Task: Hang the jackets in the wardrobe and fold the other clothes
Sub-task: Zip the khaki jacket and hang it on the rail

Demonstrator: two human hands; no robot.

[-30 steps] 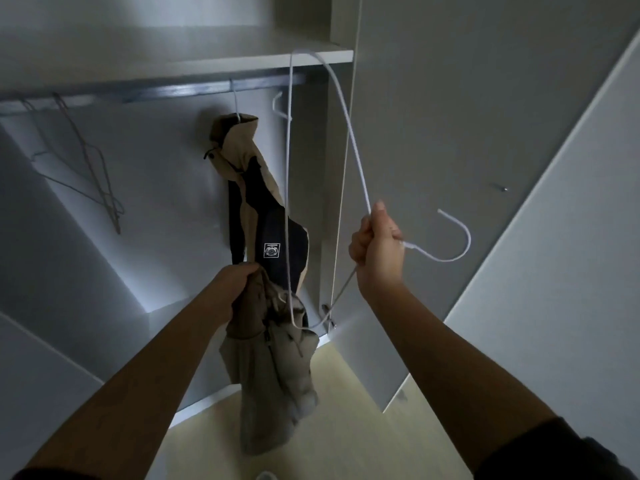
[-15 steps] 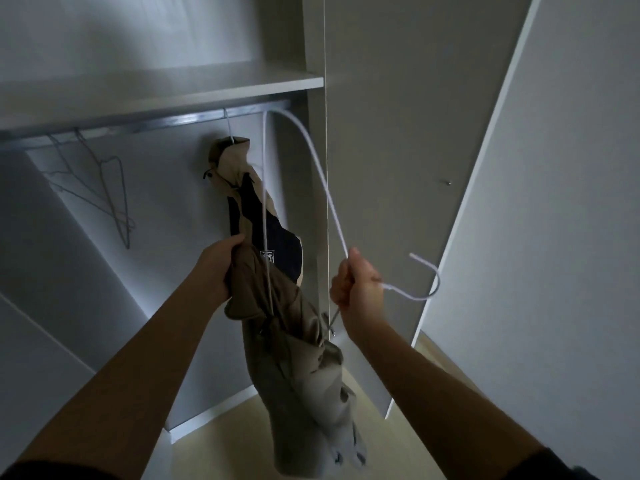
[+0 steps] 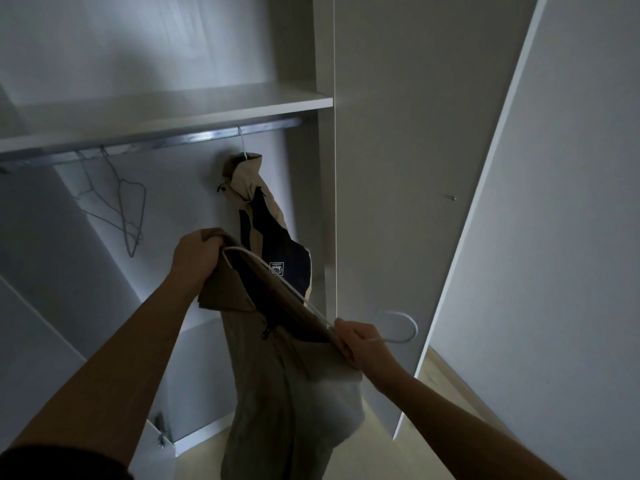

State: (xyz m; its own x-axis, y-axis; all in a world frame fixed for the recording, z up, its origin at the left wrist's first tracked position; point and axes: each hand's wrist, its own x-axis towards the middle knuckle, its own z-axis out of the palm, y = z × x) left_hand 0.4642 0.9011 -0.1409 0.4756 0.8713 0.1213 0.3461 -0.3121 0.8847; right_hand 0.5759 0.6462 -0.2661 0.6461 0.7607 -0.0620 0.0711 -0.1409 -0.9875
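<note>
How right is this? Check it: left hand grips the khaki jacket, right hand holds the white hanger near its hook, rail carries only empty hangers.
Wrong on the rail. The head view shows the rail carrying empty wire hangers and also a tan-and-navy jacket. The rest holds: left hand grips the khaki jacket, right hand holds the white hanger near its hook.
</note>
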